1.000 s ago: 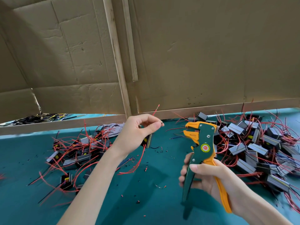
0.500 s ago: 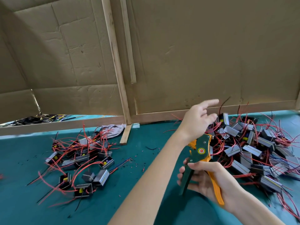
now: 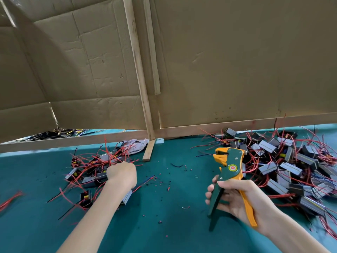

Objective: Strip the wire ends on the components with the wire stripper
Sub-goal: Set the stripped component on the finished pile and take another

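Left hand [image 3: 121,173] sits curled at the nine o'clock pile [image 3: 94,167]; grip unclear. Right hand [image 3: 235,198] squeezes the wire stripper [image 3: 228,172]. Next: pick another part.

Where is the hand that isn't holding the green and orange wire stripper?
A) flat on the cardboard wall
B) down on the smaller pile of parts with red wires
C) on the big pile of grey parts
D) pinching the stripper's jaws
B: the left hand rests closed on the smaller pile of red-wired components, while the right hand grips the green and orange wire stripper.
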`<action>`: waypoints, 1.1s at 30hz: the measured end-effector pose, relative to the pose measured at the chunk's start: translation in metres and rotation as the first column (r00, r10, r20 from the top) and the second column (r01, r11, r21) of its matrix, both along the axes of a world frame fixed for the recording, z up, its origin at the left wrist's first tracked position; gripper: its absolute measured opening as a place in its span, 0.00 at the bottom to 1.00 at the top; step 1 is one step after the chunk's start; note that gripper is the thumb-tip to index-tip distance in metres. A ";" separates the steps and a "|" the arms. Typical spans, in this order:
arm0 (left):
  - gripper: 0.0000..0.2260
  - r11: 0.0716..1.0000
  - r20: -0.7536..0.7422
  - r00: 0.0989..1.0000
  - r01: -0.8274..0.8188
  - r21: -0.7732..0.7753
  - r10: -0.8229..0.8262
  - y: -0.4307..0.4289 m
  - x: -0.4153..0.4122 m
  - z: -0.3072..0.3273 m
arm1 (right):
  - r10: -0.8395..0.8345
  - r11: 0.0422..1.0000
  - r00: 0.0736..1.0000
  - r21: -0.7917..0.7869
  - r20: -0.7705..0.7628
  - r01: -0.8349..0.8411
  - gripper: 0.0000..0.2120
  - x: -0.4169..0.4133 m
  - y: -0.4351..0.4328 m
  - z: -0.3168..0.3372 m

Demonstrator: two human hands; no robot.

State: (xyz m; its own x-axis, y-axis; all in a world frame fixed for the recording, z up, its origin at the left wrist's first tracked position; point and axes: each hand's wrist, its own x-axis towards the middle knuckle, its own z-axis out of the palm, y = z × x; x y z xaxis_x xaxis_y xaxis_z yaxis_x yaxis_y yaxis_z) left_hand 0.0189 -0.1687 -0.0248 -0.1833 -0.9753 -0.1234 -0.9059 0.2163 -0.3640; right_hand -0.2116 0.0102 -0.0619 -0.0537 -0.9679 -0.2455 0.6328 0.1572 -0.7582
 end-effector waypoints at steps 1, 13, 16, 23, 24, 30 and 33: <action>0.09 0.999 -0.034 0.999 0.024 -0.039 -0.026 0.001 0.001 -0.004 | -0.002 1.000 1.000 -0.002 -0.001 0.002 0.15 0.000 0.000 0.001; 0.03 0.901 -0.627 0.704 0.434 0.008 -0.334 0.016 -0.056 -0.011 | 0.016 0.995 1.000 -0.097 -0.012 -0.017 0.16 0.001 0.001 0.003; 0.05 0.876 -0.630 0.685 0.481 0.014 -0.366 0.012 -0.064 -0.013 | 0.019 0.992 1.000 -0.122 -0.008 -0.020 0.16 -0.002 0.002 0.002; 0.06 0.816 -0.708 0.592 0.577 0.040 -0.384 0.006 -0.058 -0.017 | 0.020 0.997 1.000 -0.074 0.005 -0.019 0.18 -0.006 -0.005 -0.004; 0.05 0.817 -0.722 0.573 0.576 0.018 -0.388 0.007 -0.058 -0.020 | 0.015 0.997 1.000 -0.071 0.004 -0.015 0.17 -0.005 -0.006 -0.005; 0.04 0.843 -0.820 0.447 0.533 -0.077 -0.357 0.010 -0.055 -0.040 | 0.008 0.997 1.000 -0.077 -0.007 -0.009 0.16 -0.005 -0.007 -0.007; 0.05 0.849 -0.851 0.377 0.511 -0.138 -0.366 0.013 -0.057 -0.049 | 0.013 0.997 1.000 -0.079 -0.024 -0.015 0.16 -0.004 -0.007 -0.008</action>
State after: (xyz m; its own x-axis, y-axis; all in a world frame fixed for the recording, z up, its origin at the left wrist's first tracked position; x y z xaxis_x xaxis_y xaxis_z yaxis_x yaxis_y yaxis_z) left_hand -0.0376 -0.1552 -0.0741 -0.6625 -0.7133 0.2285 -0.5120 0.6540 0.5569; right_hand -0.2155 0.0033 -0.0694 -0.0445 -0.9849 -0.1672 0.6132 0.1052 -0.7829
